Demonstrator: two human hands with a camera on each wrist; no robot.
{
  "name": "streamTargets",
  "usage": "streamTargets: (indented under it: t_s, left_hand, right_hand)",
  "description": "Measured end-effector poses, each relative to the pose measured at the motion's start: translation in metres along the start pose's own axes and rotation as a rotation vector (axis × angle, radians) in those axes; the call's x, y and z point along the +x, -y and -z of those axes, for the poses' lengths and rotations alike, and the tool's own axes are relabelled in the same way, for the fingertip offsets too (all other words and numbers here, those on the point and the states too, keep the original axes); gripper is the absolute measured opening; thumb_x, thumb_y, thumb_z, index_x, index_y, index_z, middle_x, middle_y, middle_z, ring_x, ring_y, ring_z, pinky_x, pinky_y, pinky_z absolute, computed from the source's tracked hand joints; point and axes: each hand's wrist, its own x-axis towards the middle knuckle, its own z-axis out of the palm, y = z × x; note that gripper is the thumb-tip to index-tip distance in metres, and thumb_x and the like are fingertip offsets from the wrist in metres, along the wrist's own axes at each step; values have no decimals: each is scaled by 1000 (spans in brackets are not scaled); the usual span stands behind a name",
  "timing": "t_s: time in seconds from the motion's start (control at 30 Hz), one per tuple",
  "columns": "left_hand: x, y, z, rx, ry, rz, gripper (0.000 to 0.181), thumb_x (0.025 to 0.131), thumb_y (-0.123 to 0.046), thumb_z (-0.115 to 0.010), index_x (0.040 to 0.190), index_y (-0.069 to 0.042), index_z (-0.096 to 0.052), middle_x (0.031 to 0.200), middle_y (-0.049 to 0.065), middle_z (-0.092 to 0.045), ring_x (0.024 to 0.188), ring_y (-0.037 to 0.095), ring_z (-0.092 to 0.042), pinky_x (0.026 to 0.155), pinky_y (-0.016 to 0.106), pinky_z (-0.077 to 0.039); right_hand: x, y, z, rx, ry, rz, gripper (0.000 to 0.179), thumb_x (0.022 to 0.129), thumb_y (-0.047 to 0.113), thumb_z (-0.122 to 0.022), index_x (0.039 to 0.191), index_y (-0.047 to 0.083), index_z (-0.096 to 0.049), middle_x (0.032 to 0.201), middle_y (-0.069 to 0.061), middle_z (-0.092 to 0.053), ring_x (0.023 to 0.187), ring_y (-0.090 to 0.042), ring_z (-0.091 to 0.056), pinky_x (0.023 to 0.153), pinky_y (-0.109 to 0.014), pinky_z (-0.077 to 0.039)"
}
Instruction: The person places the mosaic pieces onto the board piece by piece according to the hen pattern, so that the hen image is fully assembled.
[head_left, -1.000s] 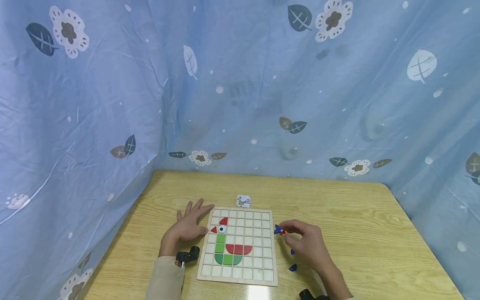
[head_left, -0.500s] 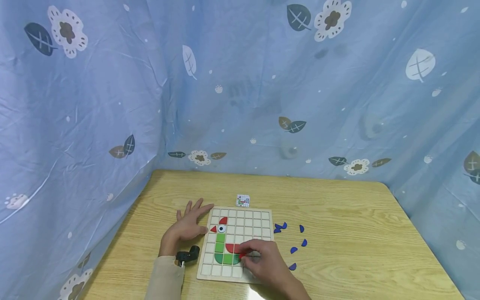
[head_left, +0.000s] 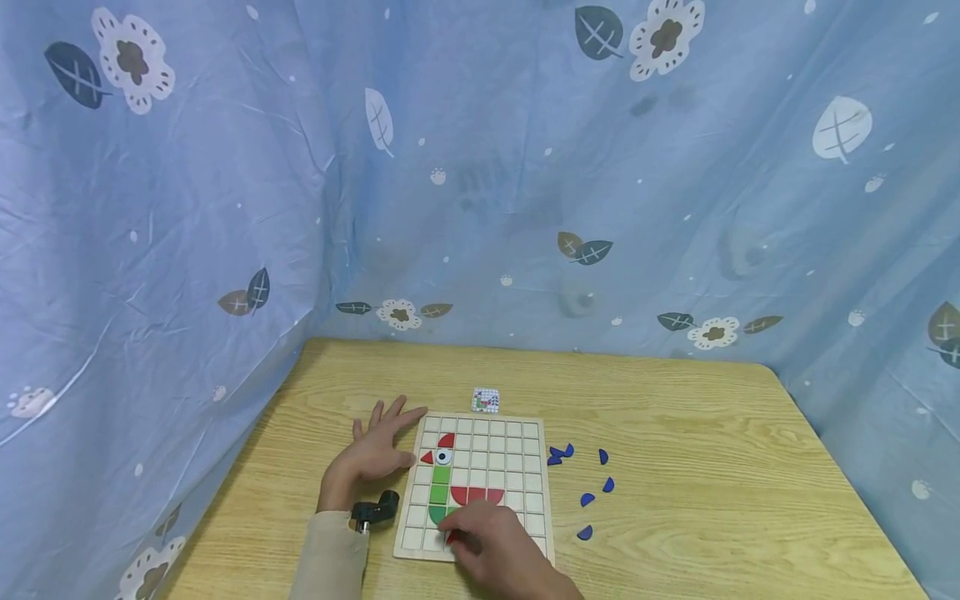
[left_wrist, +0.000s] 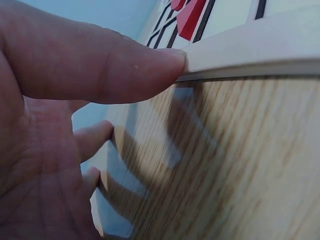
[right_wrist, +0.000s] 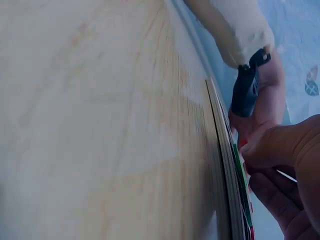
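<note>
In the head view a wooden grid board [head_left: 517,442] lies on the table. My left hand [head_left: 378,452] rests at its left edge with fingers spread; in the left wrist view the thumb [left_wrist: 130,70] touches the board's side. My right hand [head_left: 495,542] is low over the board's lower rows, pinching a small red piece [head_left: 452,538] that its fingers mostly cover. Set in the board are a red quarter-round [head_left: 447,440], an eye tile [head_left: 443,457], a red triangle [head_left: 427,457], green squares [head_left: 440,484] and a row of red pieces [head_left: 477,496]. The hand hides part of the green bottom row [head_left: 437,515].
Several blue half-round pieces [head_left: 608,484] lie scattered on the table [head_left: 697,450] right of the board. A small printed pattern card [head_left: 485,401] lies just behind the board. A black wrist mount [head_left: 378,508] sits on the left forearm. Blue patterned cloth [head_left: 480,208] hangs around the table.
My right hand has gone from beside the blue pieces, leaving some there, to the board's right-middle, then on to its lower left with a red piece. The left hand has stayed put.
</note>
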Motion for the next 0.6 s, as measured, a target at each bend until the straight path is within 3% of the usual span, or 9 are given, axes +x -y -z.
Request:
streamTargets:
  t_s: [0.27,0.6]
  left_hand:
    - [0,0,1,-6,6,5,83,87,-5,-77,165,-19,-51,182,24,-16,167,56,8,122,85,13]
    - [0,0,1,-14,8,9,83,87,-5,-76,165,-18,-52,182,25,-16,167,57,8,122,85,13]
  right_hand:
    - [-1,-3,0,-77,-9,72,20,90,4,-87,105,17,-82,100,12,-81,90,5,-69,88,-9,-54]
    - [-3,-2,6,-12,131,-4,26,96,1,-79,114,20,-84,108,16,-81,99,8,-70,91,-12,-57]
